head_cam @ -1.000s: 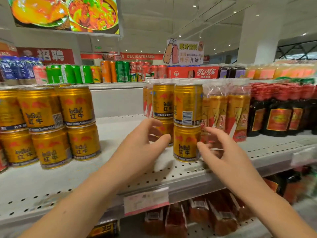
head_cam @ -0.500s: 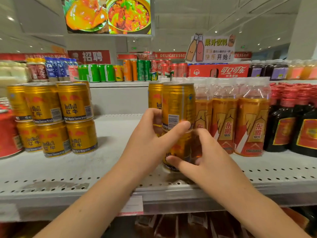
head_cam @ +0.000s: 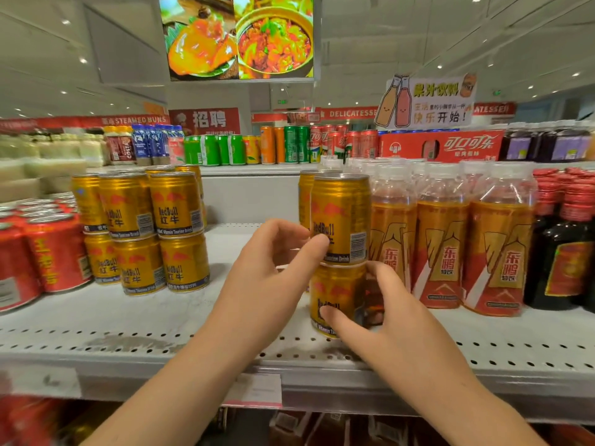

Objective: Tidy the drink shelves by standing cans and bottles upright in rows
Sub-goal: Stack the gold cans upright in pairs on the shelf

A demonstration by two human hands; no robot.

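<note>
Hands on the stack now. A second ago we were reaching, both hands spread and clear of the cans. Now our left hand (head_cam: 273, 268) curls round the top can (head_cam: 341, 214), thumb on its front and fingers round its left side. Our right hand (head_cam: 389, 313) clasps the bottom can (head_cam: 335, 291), thumb across the label, fingers tucked round the right side next to the bottles (head_cam: 444, 252).

Both cans stand upright, one on the other, near the front of the shelf (head_cam: 161, 320), with a rear can (head_cam: 304, 201) just behind on the left. So the reach is over and we have the pair gripped as one column. We judge the next job is to slide or lift it into line, probably toward the gold stack (head_cam: 145, 230).

Room, then. On the right there is none: the bottles sit hard beside the column and our fingers fill the gap. On the left there's a broad bare stretch of shelf, the gold stack well apart. In front, the shelf edge is near, just past the perforated strip, so any pull toward us needs care. The top can only rests on the bottom one; move them unevenly and it could tip.
</note>
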